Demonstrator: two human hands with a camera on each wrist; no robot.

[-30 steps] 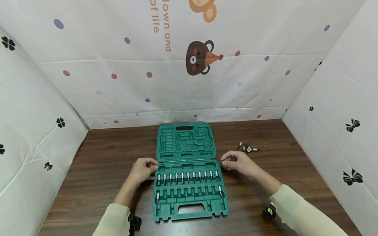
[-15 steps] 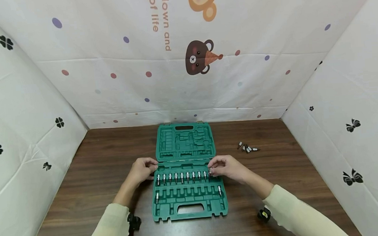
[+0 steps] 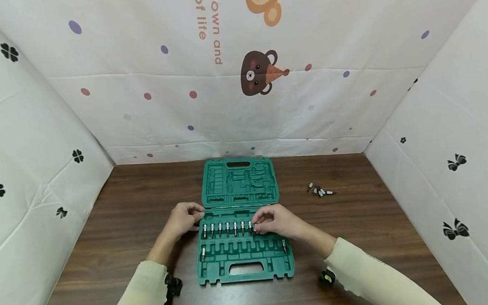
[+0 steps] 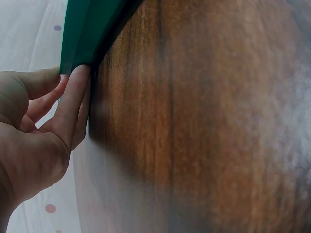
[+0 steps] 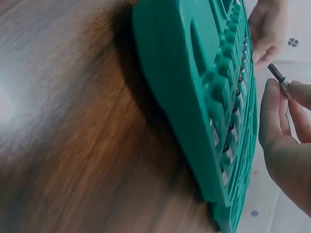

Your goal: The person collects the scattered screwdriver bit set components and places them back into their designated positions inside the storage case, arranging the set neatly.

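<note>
A green plastic tool case (image 3: 211,272) lies open flat on the wooden table, its lid (image 3: 213,197) folded back toward the wall. Short bit sockets (image 3: 227,229) with silver ends and dark tips fill slots along the upper row. In the lower row, one bit socket (image 3: 203,255) sits at the left end and another (image 3: 284,246) at the right. My left hand (image 3: 185,218) holds the case's left edge between thumb and fingers, near the hinge. Over the upper row, my right hand (image 3: 278,221) pinches a bit socket (image 5: 277,74), dark tip pointing away from the fingertips.
Several loose bit sockets (image 3: 321,192) lie in a small pile on the table (image 3: 356,201), behind and right of the case. White printed cloth walls (image 3: 150,121) enclose the table at the back and both sides.
My right hand has moved left with the bit socket, from beside the case's right edge to over its upper row. The left hand stays at the case's edge.
</note>
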